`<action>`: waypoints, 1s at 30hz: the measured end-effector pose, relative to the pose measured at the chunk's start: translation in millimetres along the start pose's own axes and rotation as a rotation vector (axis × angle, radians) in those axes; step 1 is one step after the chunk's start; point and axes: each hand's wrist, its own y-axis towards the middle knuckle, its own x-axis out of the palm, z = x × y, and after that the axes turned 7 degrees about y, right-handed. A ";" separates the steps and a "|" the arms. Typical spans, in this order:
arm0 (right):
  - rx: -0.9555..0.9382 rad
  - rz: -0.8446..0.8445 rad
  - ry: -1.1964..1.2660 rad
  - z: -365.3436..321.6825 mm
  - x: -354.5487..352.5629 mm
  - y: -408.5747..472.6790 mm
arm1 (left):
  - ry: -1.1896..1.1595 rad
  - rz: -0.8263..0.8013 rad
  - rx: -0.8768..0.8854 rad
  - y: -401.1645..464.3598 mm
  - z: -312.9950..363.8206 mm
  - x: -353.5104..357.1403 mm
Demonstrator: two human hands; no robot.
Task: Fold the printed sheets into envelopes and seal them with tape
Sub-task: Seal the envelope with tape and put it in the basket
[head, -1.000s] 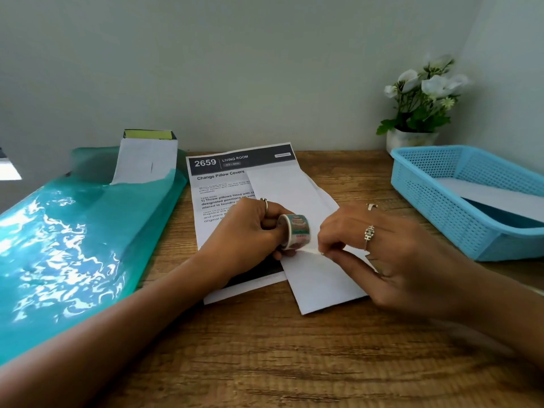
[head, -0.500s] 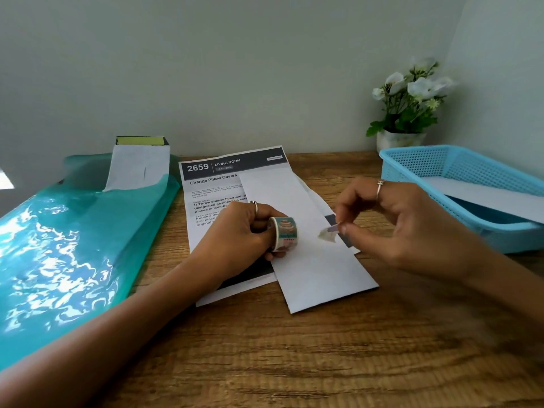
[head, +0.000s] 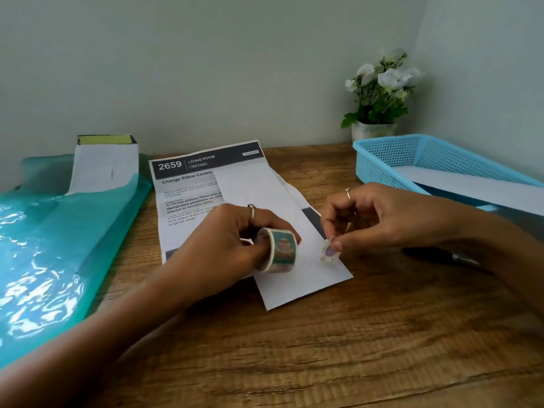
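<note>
Take the folded sheet (head: 282, 231) as your landmark: it lies slanted on the wooden counter (head: 294, 348), white side up, overlapping the right part of a flat printed sheet (head: 188, 189) headed "2659". Left of the folded sheet a glossy teal plastic cover (head: 59, 260) drapes over the counter's edge, with a white paper strip (head: 103, 166) at its far end. Right of and behind the folded sheet stands a blue mesh basket (head: 391, 160) holding a white folded piece (head: 471, 189), and a small flower pot (head: 374, 129) sits behind the basket. A dark pen (head: 447, 257) lies right of the folded sheet.

Your left hand (head: 223, 245), over the folded sheet's left edge, grips the patterned tape roll (head: 279, 250), fingers curled round it. Your right hand (head: 382, 222), over the sheet's right edge, pinches a small torn tape piece (head: 329, 251) between thumb and fingertip, low over the sheet; whether it touches the paper I cannot tell.

Judging by looks, the paper is light, thin and springy, so its flap will likely lift unless pressed flat. It should slide easily on the wood, so steady it with a palm. The tape piece is flimsy and sticky; hold it by one edge only, or it may curl onto itself or your fingers.
</note>
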 end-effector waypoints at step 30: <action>-0.013 -0.073 -0.106 7.0 6.9 6.4 | 0.108 -0.234 0.080 -5.6 5.7 12.5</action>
